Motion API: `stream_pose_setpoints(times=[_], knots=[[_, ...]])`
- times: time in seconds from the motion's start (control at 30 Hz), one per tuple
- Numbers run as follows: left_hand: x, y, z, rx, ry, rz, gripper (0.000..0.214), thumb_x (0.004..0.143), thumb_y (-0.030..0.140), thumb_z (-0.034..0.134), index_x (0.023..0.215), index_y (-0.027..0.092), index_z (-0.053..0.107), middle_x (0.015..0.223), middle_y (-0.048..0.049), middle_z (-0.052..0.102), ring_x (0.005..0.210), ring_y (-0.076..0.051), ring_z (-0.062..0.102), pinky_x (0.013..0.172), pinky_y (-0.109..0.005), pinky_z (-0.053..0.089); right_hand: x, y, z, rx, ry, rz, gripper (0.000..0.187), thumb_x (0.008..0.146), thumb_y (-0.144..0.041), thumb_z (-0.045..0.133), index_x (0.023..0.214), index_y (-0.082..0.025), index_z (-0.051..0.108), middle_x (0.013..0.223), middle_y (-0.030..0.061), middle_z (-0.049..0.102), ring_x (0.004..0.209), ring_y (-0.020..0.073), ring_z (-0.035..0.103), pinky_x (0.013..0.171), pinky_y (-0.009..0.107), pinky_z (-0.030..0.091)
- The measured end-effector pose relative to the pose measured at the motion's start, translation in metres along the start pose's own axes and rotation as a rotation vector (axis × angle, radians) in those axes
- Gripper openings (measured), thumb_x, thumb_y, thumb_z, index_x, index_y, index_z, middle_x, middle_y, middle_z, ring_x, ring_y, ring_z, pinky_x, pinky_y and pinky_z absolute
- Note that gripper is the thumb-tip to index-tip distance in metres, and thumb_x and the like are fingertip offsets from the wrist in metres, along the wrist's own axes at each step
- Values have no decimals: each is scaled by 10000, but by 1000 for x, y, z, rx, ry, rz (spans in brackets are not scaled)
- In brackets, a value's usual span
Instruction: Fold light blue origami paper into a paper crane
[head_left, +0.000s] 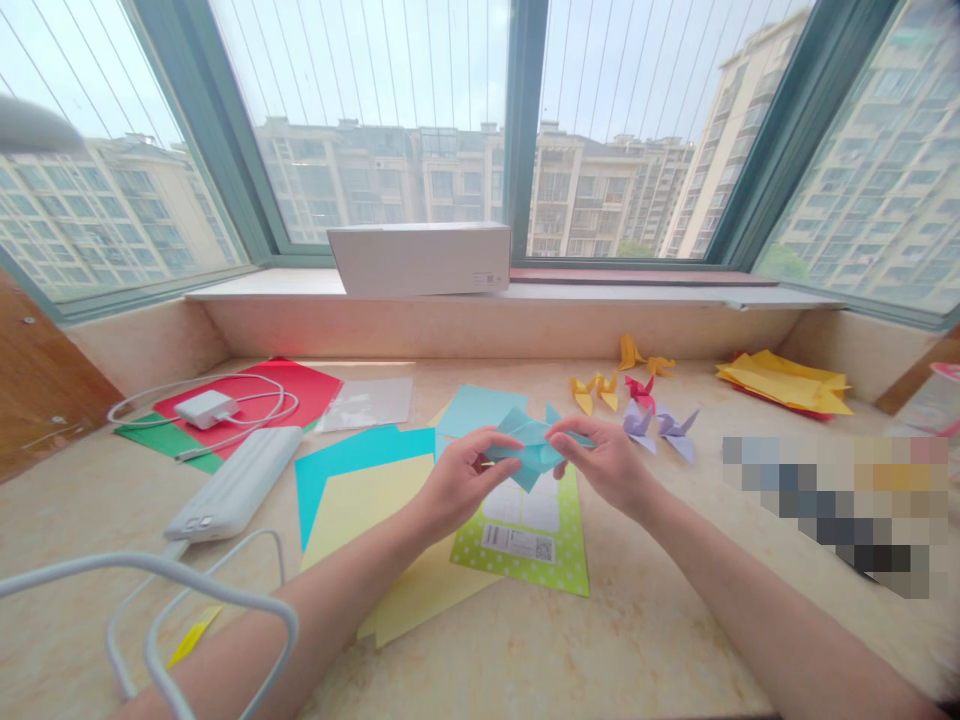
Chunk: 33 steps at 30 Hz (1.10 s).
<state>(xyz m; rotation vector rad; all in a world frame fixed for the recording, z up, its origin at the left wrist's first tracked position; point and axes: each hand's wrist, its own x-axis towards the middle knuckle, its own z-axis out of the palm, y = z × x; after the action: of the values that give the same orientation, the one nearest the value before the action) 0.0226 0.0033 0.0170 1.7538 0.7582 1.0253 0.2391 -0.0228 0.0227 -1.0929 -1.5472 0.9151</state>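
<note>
A light blue, partly folded paper piece [529, 445] is held up between both my hands above the stone counter [645, 640]. My left hand [457, 483] pinches its left end with thumb and fingers closed. The paper's right end is pinched the same way by my right hand [611, 462]. Beneath them lie a green dotted paper pack [536, 545], pale yellow sheets [367, 500] and teal sheets [352, 455]. Behind the hands a light blue sheet [476, 408] lies flat.
Several folded paper cranes [637, 400] in orange, red and lilac sit behind my right hand, with a yellow paper stack [787, 382] at far right. At left are a white power bank [236, 483], a charger with cable [206, 408] on red paper, and a white box [420, 258] on the sill.
</note>
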Motion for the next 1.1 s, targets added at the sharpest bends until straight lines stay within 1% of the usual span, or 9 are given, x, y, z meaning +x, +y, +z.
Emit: stream_pose_setpoints(times=[0.07,0.13,0.23,0.3,0.53,0.73,0.9,1.0,1.1], knots=[[2,1,-3,60,57,-4,245,811,392,709,856,151,730,834,-45,658,654,-126,569,576,-230,432,0,0,-4,-39,-55,-28,399,790,-558,713,915,-179,692,735,43,711,679,200,690,618,299,501],[3,2,-5,71,89,-14,237,814,387,707,818,151,719,767,-27,654,593,-107,516,545,-224,382,2,0,-10,-132,-65,-75,360,774,-538,736,861,-190,700,784,47,722,746,205,677,664,306,493],[3,1,-6,67,106,-37,248,815,395,713,816,147,709,668,-4,631,542,-94,463,517,-218,324,4,0,-16,-233,-58,-132,319,781,-515,736,745,-199,710,775,42,727,746,196,643,690,316,476],[3,-1,-6,73,107,-56,255,814,402,715,819,148,712,621,4,619,531,-95,461,510,-217,310,5,0,-18,-256,-77,-134,314,799,-507,722,728,-202,726,759,46,739,726,193,638,686,322,470],[4,-4,-4,31,108,-96,227,791,373,740,852,155,722,672,-18,676,581,-121,561,553,-228,393,4,1,-17,-240,-37,-84,333,802,-509,724,699,-195,689,619,36,724,598,170,622,619,316,470],[9,-4,-11,-104,125,-115,260,749,383,779,829,146,709,689,-16,684,629,-128,602,631,-242,458,6,8,-22,-69,-83,-123,295,760,-459,777,864,-195,696,761,38,722,757,210,707,756,369,551],[12,-7,-15,-118,94,-123,251,751,374,783,823,144,709,700,-21,690,651,-129,610,666,-252,465,8,9,-30,-101,-94,-97,248,795,-442,747,817,-198,714,721,34,721,739,202,689,757,368,535],[11,-11,-15,-98,70,-105,237,761,366,777,831,147,717,722,-29,700,660,-133,614,668,-257,463,6,3,-38,-196,-153,-61,256,801,-440,740,781,-185,730,718,44,727,720,196,677,749,363,521],[10,-13,-14,-59,57,-82,227,773,364,765,838,151,721,732,-32,703,649,-136,612,652,-260,459,4,-4,-42,-198,-239,-18,283,829,-458,703,806,-177,733,779,64,745,773,198,683,764,355,521]])
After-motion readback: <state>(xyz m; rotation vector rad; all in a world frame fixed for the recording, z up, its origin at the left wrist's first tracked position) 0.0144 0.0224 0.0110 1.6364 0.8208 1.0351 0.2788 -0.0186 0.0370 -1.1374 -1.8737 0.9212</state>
